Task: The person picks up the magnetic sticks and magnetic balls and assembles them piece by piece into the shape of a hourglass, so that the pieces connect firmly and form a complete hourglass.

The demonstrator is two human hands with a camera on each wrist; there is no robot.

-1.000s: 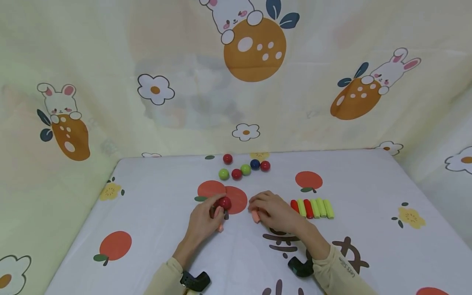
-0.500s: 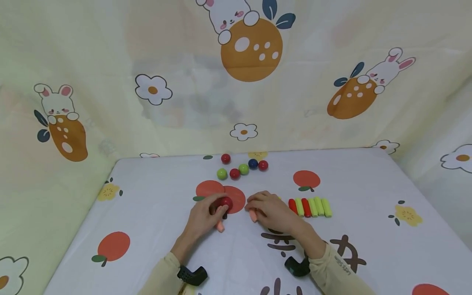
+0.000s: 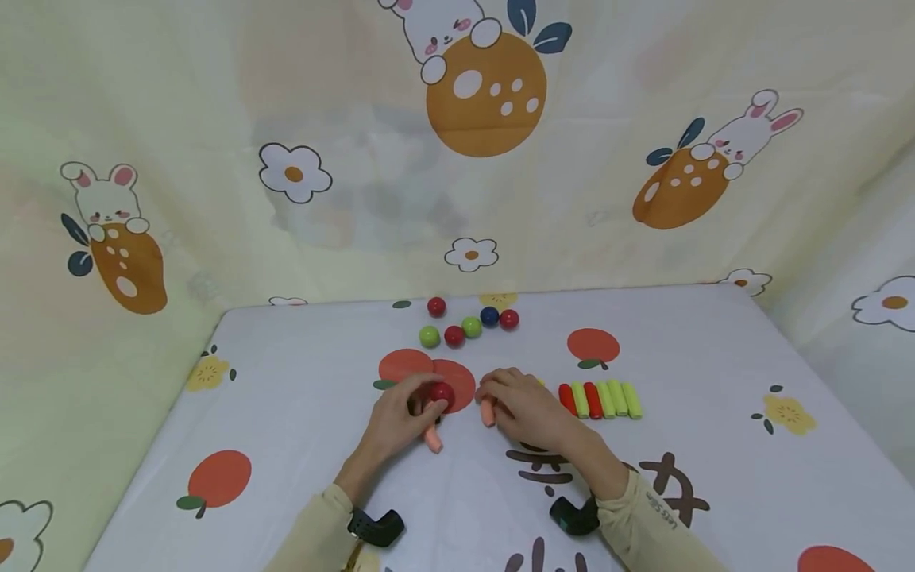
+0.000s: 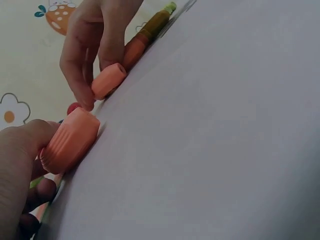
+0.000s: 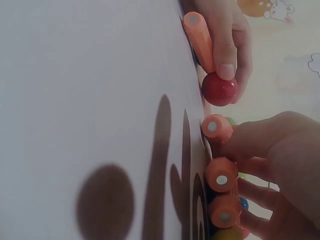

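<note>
Moved: red ball (image 3: 442,392), slightly rightward.
Red ball: pinched by the left hand (image 3: 391,418); probably light, hard, slippery; best held across its middle.
Left peach rod (image 3: 433,439): seemingly touching the ball.
Right hand (image 3: 529,410): fingers gripping right peach rod (image 3: 488,412), right of the ball.

Glossy, smooth red ball (image 3: 442,392) at six o'clock, matt, ridged orange stick (image 4: 72,141), smooth red-and-green sticks (image 3: 606,400) at four o'clock, matt table (image 3: 307,353), creased cloth backdrop (image 3: 372,159) at twelve o'clock
</note>
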